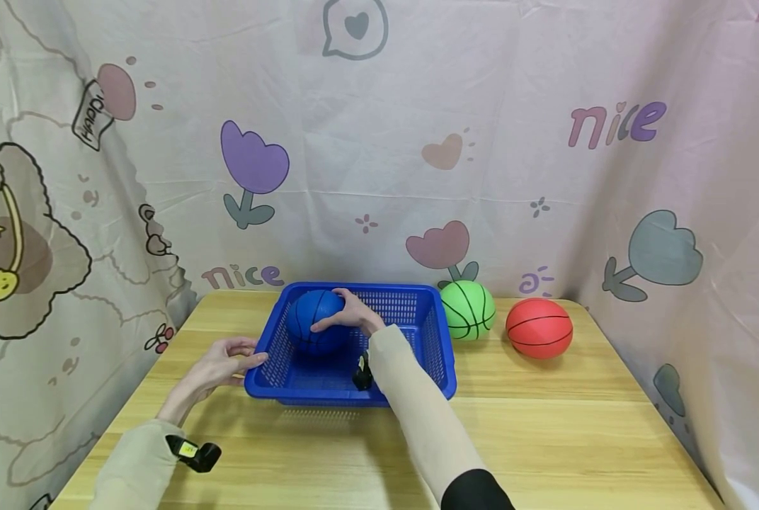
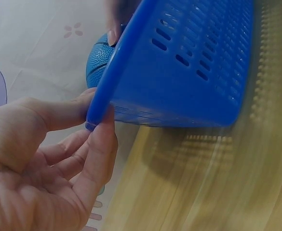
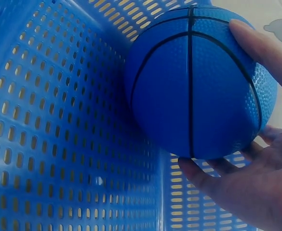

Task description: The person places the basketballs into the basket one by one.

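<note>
A blue ball (image 1: 312,327) with black lines is inside the left part of a blue plastic basket (image 1: 354,401). My right hand (image 1: 354,314) grips the ball from its right side; the right wrist view shows thumb and fingers spread round the ball (image 3: 194,86). At the basket's left side, my left hand (image 1: 223,365) pinches the rim between thumb and fingers, seen closely in the left wrist view, where the hand (image 2: 59,154) holds the rim (image 2: 102,91). The basket's near edge looks slightly raised off the table, with a shadow beneath.
A green ball (image 1: 469,310) sits just right of the basket, and a red ball (image 1: 539,328) lies farther right on the wooden table (image 1: 545,432). Behind the table hangs a printed cloth (image 1: 354,142), which also covers both sides.
</note>
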The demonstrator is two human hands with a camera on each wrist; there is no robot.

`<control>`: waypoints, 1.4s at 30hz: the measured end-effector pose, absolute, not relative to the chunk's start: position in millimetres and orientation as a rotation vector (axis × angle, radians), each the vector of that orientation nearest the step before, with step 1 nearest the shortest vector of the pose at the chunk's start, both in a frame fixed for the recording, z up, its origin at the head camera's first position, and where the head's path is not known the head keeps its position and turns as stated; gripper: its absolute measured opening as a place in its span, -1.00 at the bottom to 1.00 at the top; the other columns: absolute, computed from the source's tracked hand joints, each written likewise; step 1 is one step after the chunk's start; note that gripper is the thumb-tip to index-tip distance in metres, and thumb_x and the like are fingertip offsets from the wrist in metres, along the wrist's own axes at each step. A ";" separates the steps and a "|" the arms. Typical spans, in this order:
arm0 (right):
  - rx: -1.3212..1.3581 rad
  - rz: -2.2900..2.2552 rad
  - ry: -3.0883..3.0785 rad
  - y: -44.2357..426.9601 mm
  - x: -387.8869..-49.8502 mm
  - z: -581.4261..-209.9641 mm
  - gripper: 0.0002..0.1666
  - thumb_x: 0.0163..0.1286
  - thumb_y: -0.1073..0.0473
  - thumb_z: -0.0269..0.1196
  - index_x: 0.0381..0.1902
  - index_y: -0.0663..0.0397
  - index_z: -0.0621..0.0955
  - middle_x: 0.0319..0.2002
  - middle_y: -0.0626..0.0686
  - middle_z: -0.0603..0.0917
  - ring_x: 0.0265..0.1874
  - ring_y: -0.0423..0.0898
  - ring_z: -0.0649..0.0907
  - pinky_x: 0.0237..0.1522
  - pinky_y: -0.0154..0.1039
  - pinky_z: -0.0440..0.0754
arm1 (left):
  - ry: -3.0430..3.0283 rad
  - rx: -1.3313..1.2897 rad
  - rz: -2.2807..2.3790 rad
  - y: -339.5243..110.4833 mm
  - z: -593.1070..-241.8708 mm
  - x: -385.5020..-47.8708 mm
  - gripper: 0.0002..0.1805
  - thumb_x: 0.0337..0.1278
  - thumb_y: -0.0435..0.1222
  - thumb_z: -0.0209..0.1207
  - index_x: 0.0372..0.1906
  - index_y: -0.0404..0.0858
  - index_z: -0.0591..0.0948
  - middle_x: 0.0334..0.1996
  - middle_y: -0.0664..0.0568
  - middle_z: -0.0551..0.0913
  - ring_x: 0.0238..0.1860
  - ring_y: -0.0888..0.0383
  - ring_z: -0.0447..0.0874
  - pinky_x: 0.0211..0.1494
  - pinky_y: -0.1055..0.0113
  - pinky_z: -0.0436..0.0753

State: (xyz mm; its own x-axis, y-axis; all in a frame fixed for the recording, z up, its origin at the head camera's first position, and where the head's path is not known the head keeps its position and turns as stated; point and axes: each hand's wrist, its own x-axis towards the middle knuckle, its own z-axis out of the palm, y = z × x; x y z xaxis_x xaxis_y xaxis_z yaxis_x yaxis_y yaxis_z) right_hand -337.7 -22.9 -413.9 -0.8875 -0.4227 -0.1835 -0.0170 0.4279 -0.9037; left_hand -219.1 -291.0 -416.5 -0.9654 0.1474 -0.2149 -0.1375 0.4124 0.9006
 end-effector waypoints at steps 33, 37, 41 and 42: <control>-0.389 -1.306 2.282 -23.0 -346.3 -415.9 0.30 0.11 -0.13 0.53 0.61 -0.13 0.02 0.54 0.20 0.17 0.43 0.23 0.34 0.36 0.22 0.47 | 2.403 -0.021 1.577 -289.1 -414.4 -218.7 -0.28 0.35 -0.21 0.24 0.37 -0.59 0.25 0.05 -0.22 0.49 -0.26 0.23 0.68 -0.19 0.25 0.78; -0.366 -1.317 2.270 -23.1 -339.2 -409.7 0.21 0.21 0.01 0.47 0.62 -0.09 0.00 0.55 0.23 0.14 0.45 0.28 0.31 0.38 0.28 0.42 | 2.406 -0.020 1.573 -288.9 -414.3 -218.5 -0.28 0.35 -0.22 0.24 0.37 -0.60 0.25 0.05 -0.23 0.49 -0.26 0.22 0.69 -0.19 0.25 0.78; -0.376 -1.321 2.264 -21.5 -338.4 -408.3 0.20 0.22 0.03 0.47 0.62 -0.08 -0.01 0.55 0.25 0.13 0.45 0.30 0.30 0.38 0.32 0.40 | 2.410 -0.019 1.572 -288.7 -414.5 -218.5 -0.29 0.35 -0.22 0.24 0.36 -0.60 0.25 0.06 -0.24 0.49 -0.26 0.22 0.69 -0.19 0.24 0.78; -0.383 -1.314 2.263 -20.7 -338.7 -407.4 0.20 0.23 0.03 0.47 0.62 -0.08 -0.01 0.55 0.25 0.12 0.46 0.30 0.29 0.38 0.32 0.40 | 2.411 -0.018 1.571 -288.6 -414.6 -218.5 -0.29 0.35 -0.22 0.24 0.36 -0.60 0.26 0.05 -0.23 0.50 -0.26 0.23 0.69 -0.19 0.25 0.78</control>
